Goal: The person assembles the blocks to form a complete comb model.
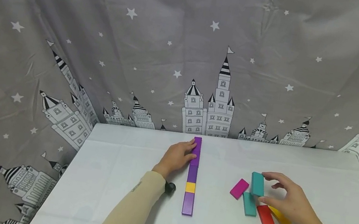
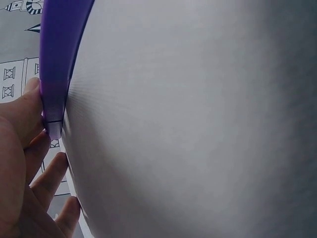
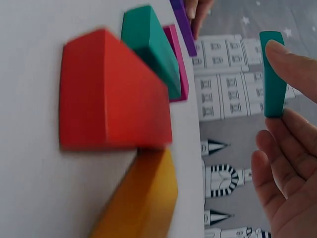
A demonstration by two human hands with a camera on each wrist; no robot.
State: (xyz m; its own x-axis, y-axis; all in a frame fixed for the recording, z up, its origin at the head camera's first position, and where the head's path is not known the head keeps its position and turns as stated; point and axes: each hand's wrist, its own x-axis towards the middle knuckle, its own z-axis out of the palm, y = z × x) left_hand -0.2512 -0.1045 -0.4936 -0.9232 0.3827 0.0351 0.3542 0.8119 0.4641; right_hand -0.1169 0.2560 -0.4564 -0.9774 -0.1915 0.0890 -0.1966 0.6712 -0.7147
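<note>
A straight row of blocks runs away from me, with a lilac block (image 1: 188,204) nearest, then a yellow block (image 1: 190,187), a dark purple block (image 1: 192,173) and purple at the far end (image 1: 197,147). My left hand (image 1: 175,158) touches the left side of that far purple part with thumb and fingertips; the left wrist view shows the fingers spread along the purple edge (image 2: 59,49). Between thumb and fingertips, my right hand (image 1: 288,197) pinches a teal block (image 3: 274,89), which it holds up over the loose blocks on the right.
Beneath the right hand lie another teal block (image 1: 249,205), a magenta block (image 1: 239,188), a red block (image 1: 266,218) and an orange-yellow block (image 1: 280,218). The white table (image 1: 110,180) ends at a grey curtain (image 1: 176,47) printed with castles and stars.
</note>
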